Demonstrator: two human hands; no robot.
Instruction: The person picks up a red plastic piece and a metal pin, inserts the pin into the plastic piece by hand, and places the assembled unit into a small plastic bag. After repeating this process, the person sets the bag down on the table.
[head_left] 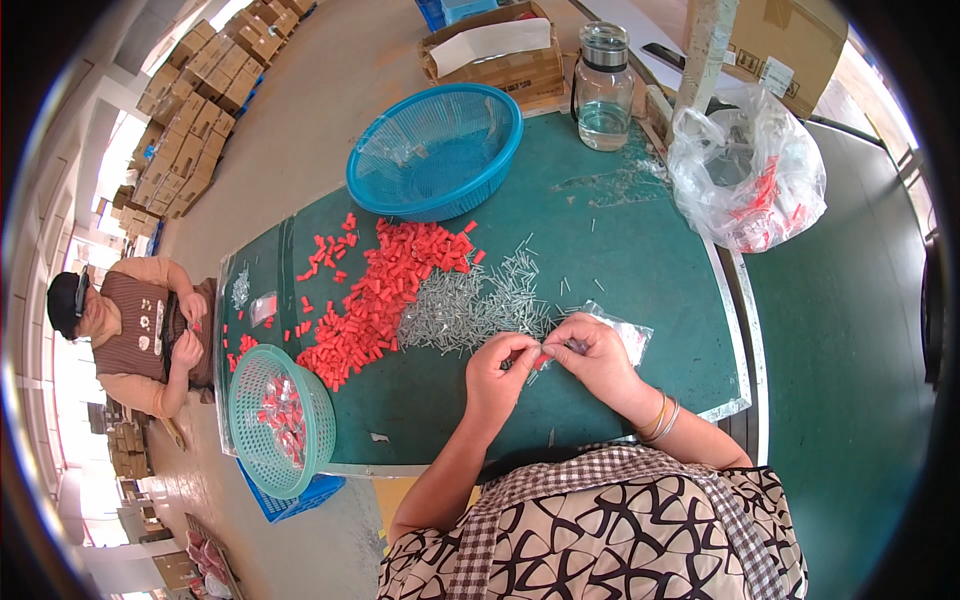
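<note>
Fingers (521, 343) of left hand (494, 371) and right hand (606, 364) pinch closed around 1 small red piece (542, 360).

On the dark green tabletop (675, 300) are red pieces (365, 315) and silver-grey pins (465, 312). At its far edge is a blue basket (490, 186), at its left end a mint-green basket (250, 425); at its near edge, a brown-and-white checked trim (580, 467) borders a cream garment (610, 530) with black curving lines.

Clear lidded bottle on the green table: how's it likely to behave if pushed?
The bottle would likely tip if pushed near its lid, being taller than wide. Water sits low inside, so a low push probably slides it. It looks smooth, so possibly slippery.
</note>
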